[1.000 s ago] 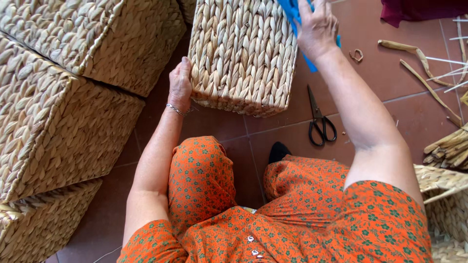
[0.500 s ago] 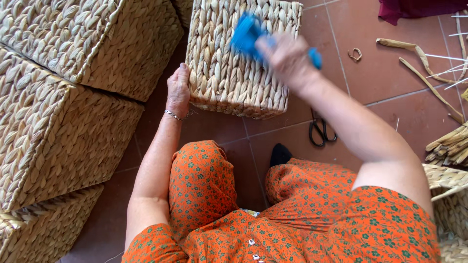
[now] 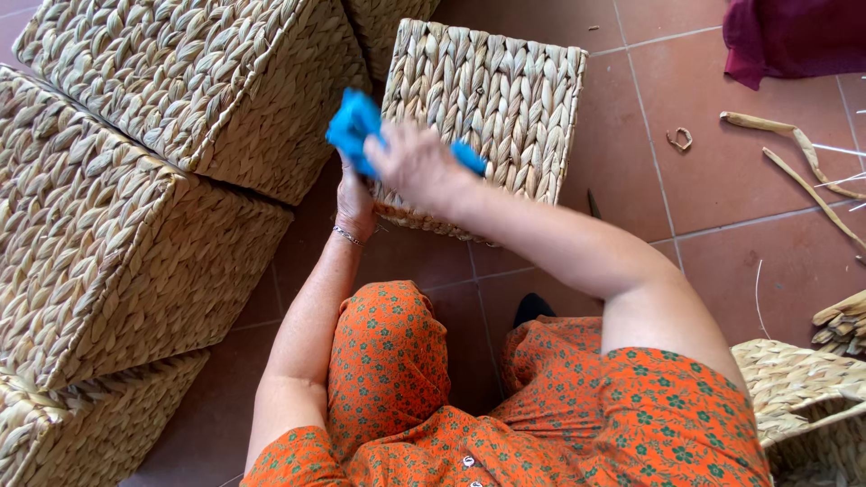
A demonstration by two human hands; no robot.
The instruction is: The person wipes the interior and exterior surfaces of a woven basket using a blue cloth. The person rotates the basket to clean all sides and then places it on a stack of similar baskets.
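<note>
A woven straw basket (image 3: 505, 99) stands upside down on the red tiled floor in front of my knees. My left hand (image 3: 354, 206) grips its near left corner, a thin bracelet on the wrist. My right hand (image 3: 413, 162) is blurred with motion over the basket's near left side and is shut on a bright blue cloth (image 3: 356, 126), which sticks out past the fingers on both sides.
Several large woven baskets (image 3: 117, 234) are stacked at the left. Another woven basket (image 3: 803, 397) lies at the lower right. Loose straw strips (image 3: 794, 153) and a dark red cloth (image 3: 794, 36) lie at the right. Scissors are mostly hidden behind my right arm.
My right hand has swept the blue cloth from the basket's far right corner across to its near left side. The left hand has stayed on the corner.
</note>
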